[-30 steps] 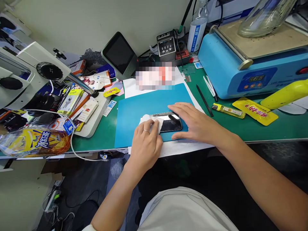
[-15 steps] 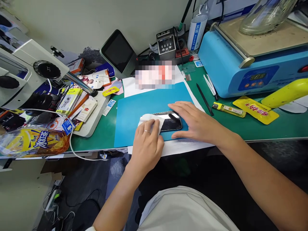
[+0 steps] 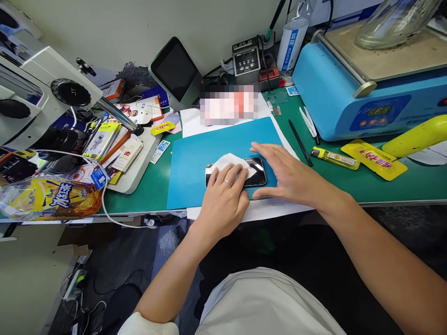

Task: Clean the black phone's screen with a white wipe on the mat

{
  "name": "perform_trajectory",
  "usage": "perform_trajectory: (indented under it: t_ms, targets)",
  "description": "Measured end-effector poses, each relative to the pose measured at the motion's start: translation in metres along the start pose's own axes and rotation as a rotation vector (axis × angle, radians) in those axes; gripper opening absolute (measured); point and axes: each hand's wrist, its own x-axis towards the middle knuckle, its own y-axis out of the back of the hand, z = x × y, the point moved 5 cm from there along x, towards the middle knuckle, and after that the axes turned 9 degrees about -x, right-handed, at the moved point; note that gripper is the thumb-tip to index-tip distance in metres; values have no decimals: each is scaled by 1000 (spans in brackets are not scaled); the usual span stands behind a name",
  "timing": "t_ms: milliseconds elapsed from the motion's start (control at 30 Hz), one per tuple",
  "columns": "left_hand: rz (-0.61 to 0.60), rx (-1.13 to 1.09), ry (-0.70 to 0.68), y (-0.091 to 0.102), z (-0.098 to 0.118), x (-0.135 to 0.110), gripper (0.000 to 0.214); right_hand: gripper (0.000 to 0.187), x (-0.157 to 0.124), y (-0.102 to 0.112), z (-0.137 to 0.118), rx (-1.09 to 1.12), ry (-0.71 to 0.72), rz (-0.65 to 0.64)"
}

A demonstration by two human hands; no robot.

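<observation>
A phone (image 3: 258, 175) lies on a blue mat (image 3: 190, 156), partly under a white wipe (image 3: 226, 161). The left hand (image 3: 223, 201) presses its fingers onto the wipe; whether it pinches, I cannot tell. The right hand (image 3: 288, 174), thumb and fingers spread, brackets the phone's end above the green counter (image 3: 155, 179).

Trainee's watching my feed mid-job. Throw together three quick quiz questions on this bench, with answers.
1. True or false: the left hand has its fingers on the white wipe, which covers part of the phone.
2. What lies directly beneath the phone? a) the tea bottle; b) the blue mat; c) the microscope.
3. What stands on top of the blue machine?

Key: 1. True. 2. b. 3. A clear glass container.
</observation>
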Motion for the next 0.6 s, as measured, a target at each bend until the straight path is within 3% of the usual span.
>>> perform_trajectory:
  t_ms: [167, 433, 600]
  targets:
    - [-29, -9, -9, 1, 0, -15, 49, 113, 1, 2, -1, 16, -26, -32]
    - [-41, -54, -91, -3, 5, 18, 46, 111, 2, 5, -1, 86, -75, -57]
    - [-63, -40, -73, 1, 2, 0, 48, 112, -1, 6, 0, 88, -96, -59]
